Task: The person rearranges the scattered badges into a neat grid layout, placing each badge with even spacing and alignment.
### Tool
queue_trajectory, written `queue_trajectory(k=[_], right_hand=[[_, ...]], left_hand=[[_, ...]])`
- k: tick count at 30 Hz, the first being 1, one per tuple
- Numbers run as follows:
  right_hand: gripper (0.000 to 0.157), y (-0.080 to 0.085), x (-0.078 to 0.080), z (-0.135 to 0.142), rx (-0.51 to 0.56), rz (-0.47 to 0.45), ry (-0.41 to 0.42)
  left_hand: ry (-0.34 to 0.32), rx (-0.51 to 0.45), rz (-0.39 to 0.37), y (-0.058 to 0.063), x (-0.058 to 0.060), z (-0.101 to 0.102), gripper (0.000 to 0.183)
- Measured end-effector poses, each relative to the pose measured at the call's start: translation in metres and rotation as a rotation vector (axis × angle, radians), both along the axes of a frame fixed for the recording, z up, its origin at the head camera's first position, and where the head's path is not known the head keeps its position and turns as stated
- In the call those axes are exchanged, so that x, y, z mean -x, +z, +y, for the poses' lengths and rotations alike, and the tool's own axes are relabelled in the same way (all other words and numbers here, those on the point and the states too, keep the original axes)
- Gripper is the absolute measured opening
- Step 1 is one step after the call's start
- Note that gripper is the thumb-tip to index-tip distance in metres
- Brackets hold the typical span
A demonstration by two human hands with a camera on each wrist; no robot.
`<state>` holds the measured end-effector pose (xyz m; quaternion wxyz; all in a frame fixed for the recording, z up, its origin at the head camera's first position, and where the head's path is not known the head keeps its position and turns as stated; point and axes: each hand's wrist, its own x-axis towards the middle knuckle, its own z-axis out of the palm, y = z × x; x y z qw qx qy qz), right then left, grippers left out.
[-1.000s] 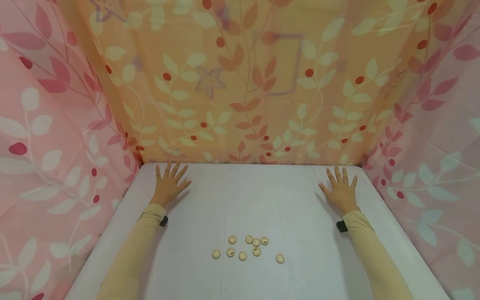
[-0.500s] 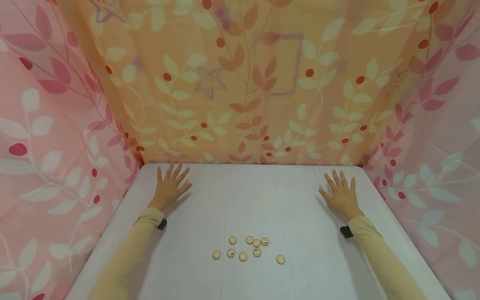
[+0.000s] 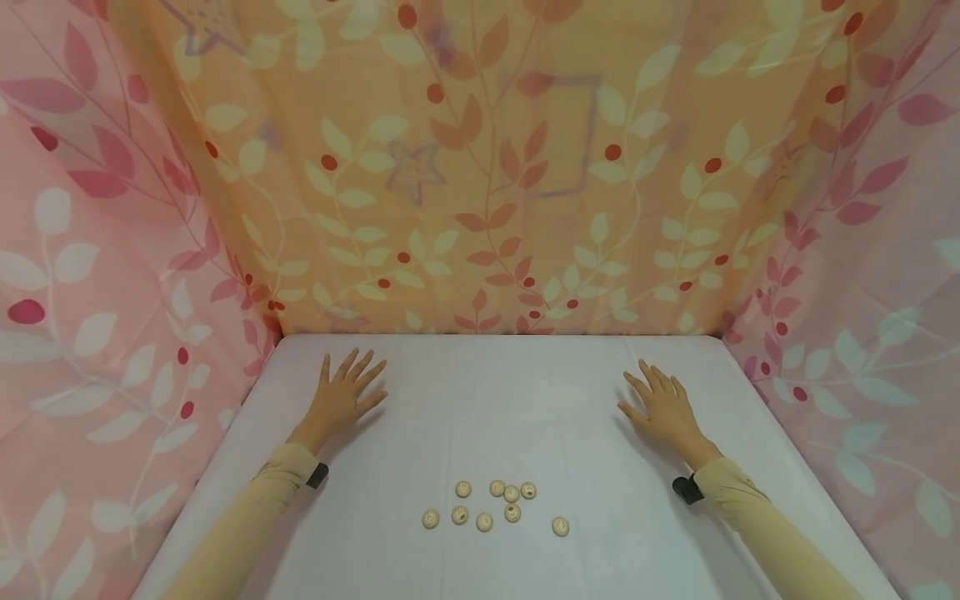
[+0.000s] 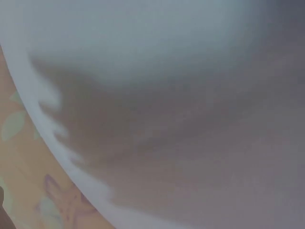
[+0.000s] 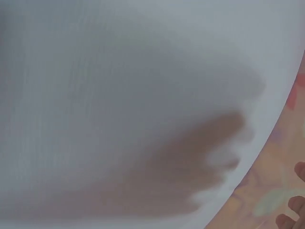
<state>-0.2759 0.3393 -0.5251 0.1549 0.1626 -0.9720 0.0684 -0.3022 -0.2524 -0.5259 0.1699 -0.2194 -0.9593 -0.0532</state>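
Note:
My left hand (image 3: 341,403) is held over the far left part of the white table, its fingers spread and nothing in it. On the far right, my right hand (image 3: 666,412) hangs with fingers extended and thumb apart, also holding nothing. Between the forearms and closer to me lie several small round beige discs (image 3: 484,522) with dark markings on top; neither hand touches them. One disc (image 3: 561,526) sits apart to the right. In the right wrist view a few fingertips (image 5: 296,205) show at the lower right edge, and hand shadows fall on the cloth.
A white cloth covers the table (image 3: 510,417). An orange leaf-patterned curtain (image 3: 465,167) rises behind its far edge. Pink patterned curtains stand along the left side (image 3: 90,333) and the right side (image 3: 885,317). Each sleeve cuff has a small black device (image 3: 317,476) beside it.
Both hands have drawn back a little from the far edge, the right one also turning inward. The head view has tilted slightly up. The discs keep their arrangement.

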Motion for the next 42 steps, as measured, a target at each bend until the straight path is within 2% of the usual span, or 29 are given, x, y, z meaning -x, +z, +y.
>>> queue_trajectory(k=[6,13,19,24,31,42], right_hand=[[0.058,-0.005,-0.014,-0.026,-0.01,0.031,0.09],[0.055,-0.001,-0.033,-0.056,0.024,0.049,0.188],[0.051,0.001,-0.048,-0.073,0.067,0.035,0.228],[0.045,0.003,-0.058,-0.08,0.094,0.014,0.234],[0.041,0.005,-0.077,-0.087,0.137,-0.002,0.253],[0.034,-0.004,-0.1,-0.089,0.185,-0.057,0.321]], left_hand=[[-0.031,-0.035,0.012,-0.002,-0.015,0.008,0.064],[-0.082,-0.07,0.037,-0.001,-0.033,0.018,0.061],[-0.11,-0.082,0.042,-0.002,-0.048,0.026,0.06],[-0.14,-0.097,0.041,-0.004,-0.06,0.034,0.057],[-0.169,-0.109,0.001,-0.006,-0.077,0.041,0.054],[-0.251,-0.096,-0.017,-0.012,-0.102,0.047,0.048]])
